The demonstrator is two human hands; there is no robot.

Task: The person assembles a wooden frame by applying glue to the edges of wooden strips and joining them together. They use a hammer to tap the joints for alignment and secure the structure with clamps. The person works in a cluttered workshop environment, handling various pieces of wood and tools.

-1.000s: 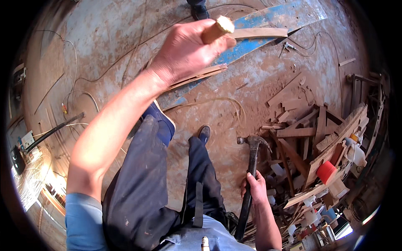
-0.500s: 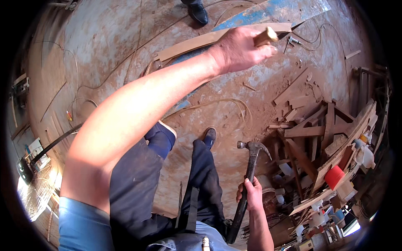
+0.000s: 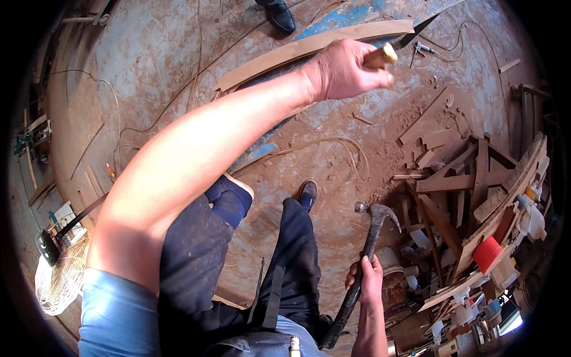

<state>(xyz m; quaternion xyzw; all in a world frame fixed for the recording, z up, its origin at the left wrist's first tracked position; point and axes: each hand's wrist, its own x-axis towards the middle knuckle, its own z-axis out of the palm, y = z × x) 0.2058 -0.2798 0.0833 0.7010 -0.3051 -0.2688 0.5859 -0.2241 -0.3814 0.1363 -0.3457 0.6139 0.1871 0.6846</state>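
My left hand (image 3: 350, 71) is closed around a wooden tool handle (image 3: 382, 56) with a pale, blunt end. The rest of that tool is hidden by my hand. Just behind the hand, a long, slightly curved wooden plank (image 3: 267, 58) lies on a worn, blue-painted beam (image 3: 333, 25). My right hand (image 3: 366, 275) grips a claw hammer (image 3: 355, 290) midway along its dark handle. The hammer's head is up, at the far end from my body, and apart from the plank.
Wood offcuts (image 3: 464, 178) pile up at the right, near a red container (image 3: 487, 254) and a bucket (image 3: 392, 275). A hose (image 3: 339, 140) and cables run across the dusty floor. A white wire fan guard (image 3: 59, 279) stands at left. Another person's shoe (image 3: 279, 18) is at the far edge.
The view has shifted slightly, so the offcuts and hammer sit farther right in the picture. The left hand still holds the wooden handle beside the plank, and the right hand keeps the hammer.
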